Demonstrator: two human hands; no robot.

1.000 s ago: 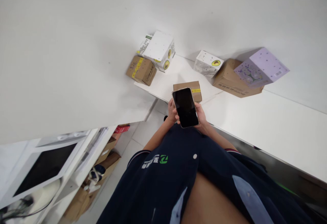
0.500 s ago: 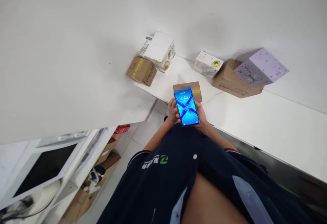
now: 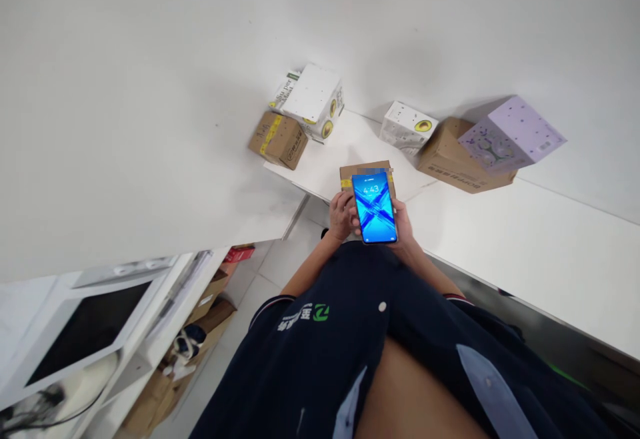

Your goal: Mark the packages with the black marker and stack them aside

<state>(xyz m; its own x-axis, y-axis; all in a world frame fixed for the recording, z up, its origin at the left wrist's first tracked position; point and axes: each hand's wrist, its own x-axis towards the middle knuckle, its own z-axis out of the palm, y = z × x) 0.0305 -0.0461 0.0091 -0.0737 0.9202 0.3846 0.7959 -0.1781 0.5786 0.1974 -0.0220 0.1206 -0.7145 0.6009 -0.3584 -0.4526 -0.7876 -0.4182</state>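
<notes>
A smartphone (image 3: 375, 211) with a lit blue lock screen reading 4:43 is held upright in front of my body. My right hand (image 3: 403, 223) grips it along the right edge, with the palm behind it. Close against the phone's left side is my left hand (image 3: 341, 215), its fingers curled; whatever may lie inside them is hidden. Fingertips show at the phone's left edge, and I cannot tell for certain which hand they belong to. Just beyond the phone, partly covered by it, a small brown cardboard box (image 3: 346, 173) with yellow tape lies on the white table (image 3: 500, 239).
White avocado-print boxes (image 3: 315, 92) and a taped brown box (image 3: 280, 139) stand at the back left. Further right are another avocado box (image 3: 407, 122), a larger brown carton (image 3: 455, 165) and a lilac box (image 3: 525, 132) on it. A white shelf unit (image 3: 135, 365) stands lower left.
The smartphone has shifted a little to the right together with my right hand. My left hand has stayed nearly in place. The boxes have not moved.
</notes>
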